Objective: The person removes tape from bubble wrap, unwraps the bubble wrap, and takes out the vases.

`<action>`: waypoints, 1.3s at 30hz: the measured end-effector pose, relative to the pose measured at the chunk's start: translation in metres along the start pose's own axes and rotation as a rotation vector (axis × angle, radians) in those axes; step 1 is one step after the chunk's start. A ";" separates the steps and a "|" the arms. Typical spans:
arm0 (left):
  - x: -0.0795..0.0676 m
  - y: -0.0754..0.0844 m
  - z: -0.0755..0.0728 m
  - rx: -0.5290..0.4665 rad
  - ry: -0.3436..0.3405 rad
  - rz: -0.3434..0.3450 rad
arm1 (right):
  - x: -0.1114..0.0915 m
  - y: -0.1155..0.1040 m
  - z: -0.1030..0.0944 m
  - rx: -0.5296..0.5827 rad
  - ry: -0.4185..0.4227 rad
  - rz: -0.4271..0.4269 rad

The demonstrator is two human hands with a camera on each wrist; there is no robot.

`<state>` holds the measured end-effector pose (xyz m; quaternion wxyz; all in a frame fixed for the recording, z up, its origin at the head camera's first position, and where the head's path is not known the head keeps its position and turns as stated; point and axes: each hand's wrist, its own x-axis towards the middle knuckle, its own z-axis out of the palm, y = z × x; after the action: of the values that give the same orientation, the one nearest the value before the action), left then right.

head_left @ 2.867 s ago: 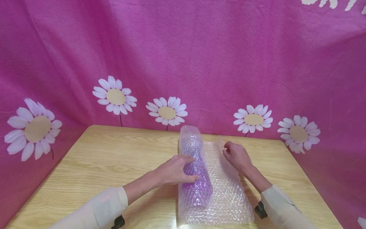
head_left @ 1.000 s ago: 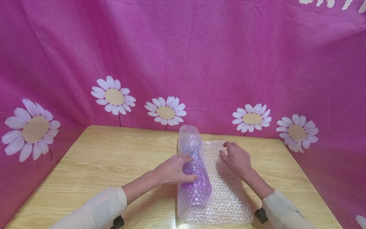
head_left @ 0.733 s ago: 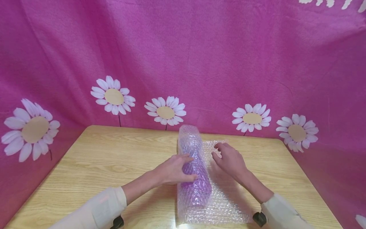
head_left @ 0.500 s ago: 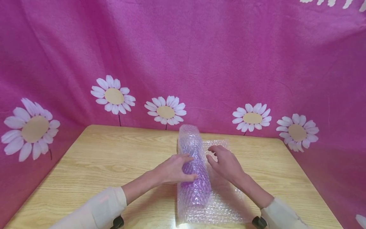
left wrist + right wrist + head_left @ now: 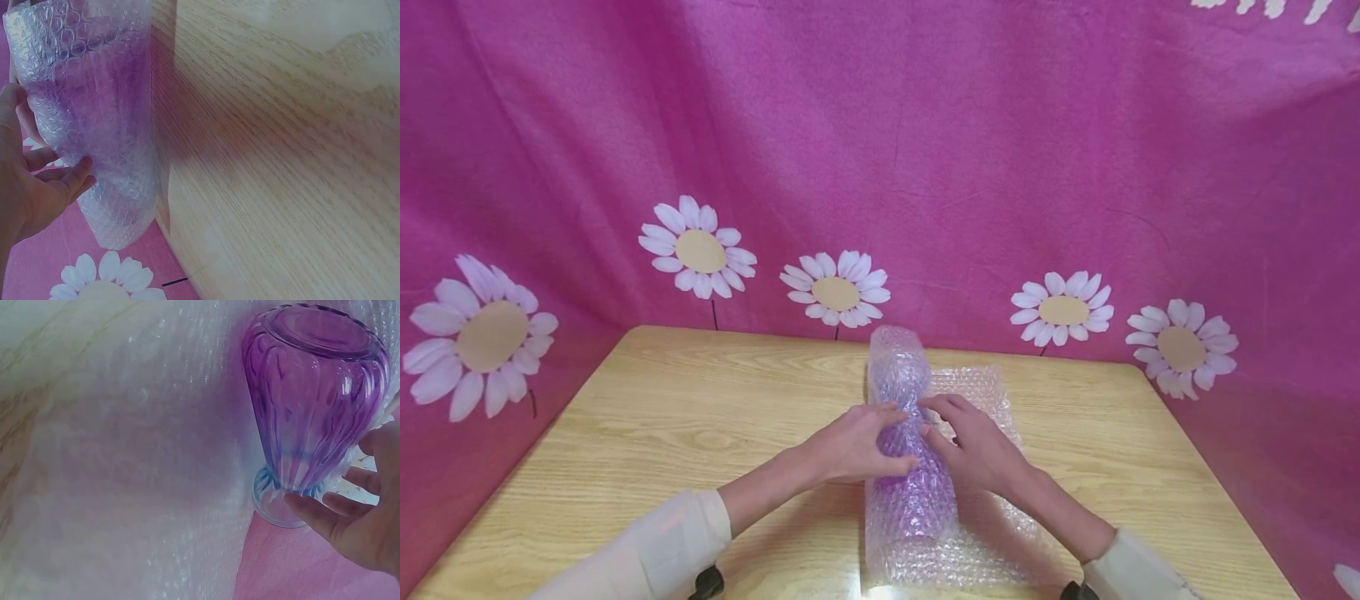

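A ribbed glass vase point(image 5: 309, 400), purple with a blue-tinted neck, lies on its side with its base toward the person. Bubble wrap point(image 5: 958, 562) covers its top and left side, while the base shows bare in the right wrist view. From the left, my left hand point(image 5: 853, 446) holds the wrapped vase, thumb and fingers curved over the wrap. My right hand point(image 5: 988, 454) is at the vase's right side near the neck. Its thumb and fingers are spread and loosely bent, and the fingertips touch the vase or the wrap around it; I cannot tell which.
The flat part of the wrap extends right of the vase over the wooden table point(image 5: 722, 400). A pink cloth backdrop point(image 5: 940, 167) with printed white daisies rises behind the table and at both sides. Black wrist camera mounts point(image 5: 707, 582) sit under the sleeves.
My right hand has moved left, from above the flat wrap's far right part to the vase's neck. The left hand and the vase have stayed in place.
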<state>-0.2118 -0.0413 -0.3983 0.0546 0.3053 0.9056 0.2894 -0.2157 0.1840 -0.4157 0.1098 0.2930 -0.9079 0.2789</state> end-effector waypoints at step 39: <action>-0.021 -0.039 -0.008 -0.242 0.027 0.057 | 0.020 -0.030 0.022 -0.077 0.005 -0.002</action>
<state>-0.2167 -0.0824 -0.4153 0.0707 0.3182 0.8556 0.4022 -0.2148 0.1425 -0.4132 0.1235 0.2889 -0.9174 0.2444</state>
